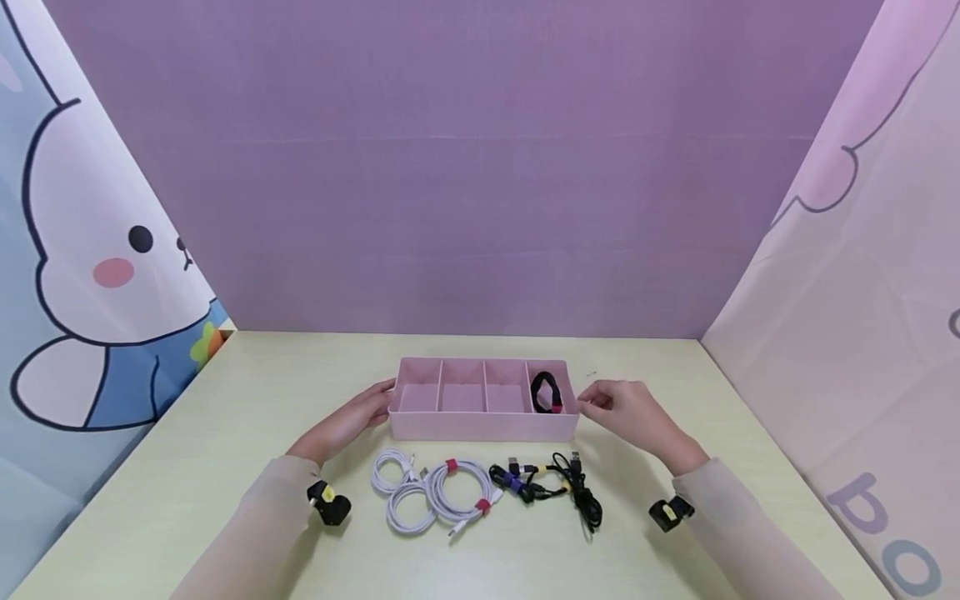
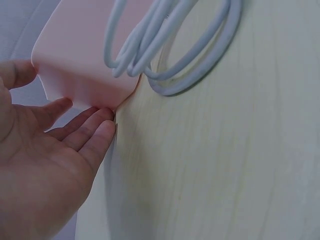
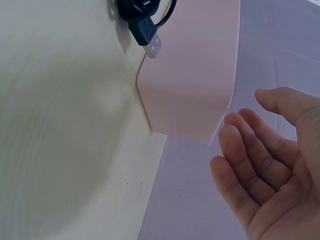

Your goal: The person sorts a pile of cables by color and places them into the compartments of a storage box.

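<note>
A pink box (image 1: 483,427) with several compartments in a row stands on the table. In its right-hand compartment sits a coiled black cable (image 1: 536,393) with a red tie. My left hand (image 1: 347,423) touches the box's left end; in the left wrist view its fingertips (image 2: 104,131) rest against that wall. Beside the right end is my right hand (image 1: 633,414), holding nothing. The right wrist view shows its fingers (image 3: 231,140) loosely bent and a little apart from the box (image 3: 187,70).
In front of the box, coiled white cables (image 1: 411,531) lie on the left, some with red ties. Black cables (image 1: 588,507) lie on the right, with blue and yellow ties among them. A purple backdrop (image 1: 465,183) rises behind the table (image 1: 300,354).
</note>
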`<action>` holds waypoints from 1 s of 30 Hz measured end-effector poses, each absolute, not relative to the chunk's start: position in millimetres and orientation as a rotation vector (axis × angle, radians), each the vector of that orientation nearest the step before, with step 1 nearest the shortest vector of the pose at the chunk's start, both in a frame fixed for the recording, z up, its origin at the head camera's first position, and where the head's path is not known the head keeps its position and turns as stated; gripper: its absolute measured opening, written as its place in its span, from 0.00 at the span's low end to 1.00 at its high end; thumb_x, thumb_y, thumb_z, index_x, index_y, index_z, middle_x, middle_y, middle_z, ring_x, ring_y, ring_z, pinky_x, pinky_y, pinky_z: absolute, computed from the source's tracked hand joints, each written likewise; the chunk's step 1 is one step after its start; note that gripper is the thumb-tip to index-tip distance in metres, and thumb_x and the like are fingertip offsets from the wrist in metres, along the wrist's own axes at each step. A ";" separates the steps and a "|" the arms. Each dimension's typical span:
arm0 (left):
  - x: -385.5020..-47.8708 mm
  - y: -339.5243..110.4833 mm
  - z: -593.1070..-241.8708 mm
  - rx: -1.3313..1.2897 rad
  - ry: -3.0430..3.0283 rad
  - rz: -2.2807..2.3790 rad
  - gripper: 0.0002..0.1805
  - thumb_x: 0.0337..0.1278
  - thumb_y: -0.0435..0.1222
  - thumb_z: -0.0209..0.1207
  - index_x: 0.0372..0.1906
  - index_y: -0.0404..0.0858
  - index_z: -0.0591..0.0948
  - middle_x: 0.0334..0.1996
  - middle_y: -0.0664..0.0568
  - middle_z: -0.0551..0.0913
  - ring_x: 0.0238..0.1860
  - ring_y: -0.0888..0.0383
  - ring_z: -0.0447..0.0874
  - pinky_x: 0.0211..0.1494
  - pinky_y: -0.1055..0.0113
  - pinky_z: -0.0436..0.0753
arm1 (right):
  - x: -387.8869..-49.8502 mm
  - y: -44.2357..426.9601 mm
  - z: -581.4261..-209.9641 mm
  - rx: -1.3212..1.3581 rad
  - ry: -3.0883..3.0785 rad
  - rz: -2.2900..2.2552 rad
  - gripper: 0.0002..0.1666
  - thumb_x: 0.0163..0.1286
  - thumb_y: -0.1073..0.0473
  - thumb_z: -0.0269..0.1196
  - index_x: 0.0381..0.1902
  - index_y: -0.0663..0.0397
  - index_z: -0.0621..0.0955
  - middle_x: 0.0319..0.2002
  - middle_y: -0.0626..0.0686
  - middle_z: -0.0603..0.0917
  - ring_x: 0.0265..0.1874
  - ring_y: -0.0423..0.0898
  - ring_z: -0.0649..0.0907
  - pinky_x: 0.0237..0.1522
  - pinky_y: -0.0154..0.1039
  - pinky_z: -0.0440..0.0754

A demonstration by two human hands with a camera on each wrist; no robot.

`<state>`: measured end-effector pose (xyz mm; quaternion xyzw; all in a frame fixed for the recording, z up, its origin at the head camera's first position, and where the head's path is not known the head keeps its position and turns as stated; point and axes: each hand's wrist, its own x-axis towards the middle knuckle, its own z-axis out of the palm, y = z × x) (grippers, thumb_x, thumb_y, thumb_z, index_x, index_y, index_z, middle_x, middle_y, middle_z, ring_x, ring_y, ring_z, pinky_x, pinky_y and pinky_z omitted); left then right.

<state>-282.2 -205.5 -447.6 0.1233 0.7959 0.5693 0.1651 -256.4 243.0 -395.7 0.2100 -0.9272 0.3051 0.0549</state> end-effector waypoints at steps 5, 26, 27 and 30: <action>-282.0 -205.3 -446.7 0.352 2.267 1.619 0.32 0.81 0.45 0.39 0.80 0.37 0.50 0.78 0.41 0.53 0.75 0.43 0.58 0.77 0.51 0.59 | -251.7 244.1 -397.1 0.655 -2.847 0.912 0.07 0.71 0.54 0.66 0.38 0.49 0.88 0.28 0.45 0.86 0.27 0.37 0.81 0.31 0.36 0.82; -281.9 -204.9 -446.1 0.343 2.271 1.625 0.32 0.81 0.46 0.39 0.80 0.37 0.50 0.78 0.41 0.54 0.74 0.44 0.59 0.77 0.51 0.60 | -232.4 249.4 -403.8 0.682 -2.947 0.927 0.09 0.70 0.51 0.66 0.36 0.49 0.87 0.29 0.45 0.86 0.28 0.37 0.81 0.32 0.35 0.82; -282.0 -204.9 -446.2 0.345 2.271 1.626 0.32 0.81 0.46 0.39 0.80 0.37 0.50 0.78 0.40 0.54 0.75 0.44 0.59 0.77 0.51 0.60 | -231.8 249.6 -404.9 0.692 -2.956 0.922 0.09 0.71 0.51 0.66 0.36 0.49 0.87 0.29 0.45 0.86 0.27 0.37 0.81 0.32 0.34 0.82; -282.1 -205.1 -446.6 0.346 2.270 1.628 0.33 0.81 0.46 0.39 0.80 0.37 0.50 0.78 0.40 0.55 0.75 0.44 0.59 0.77 0.51 0.60 | -229.6 249.8 -406.9 0.715 -2.976 0.915 0.10 0.71 0.49 0.66 0.35 0.47 0.86 0.28 0.44 0.85 0.26 0.36 0.80 0.30 0.34 0.82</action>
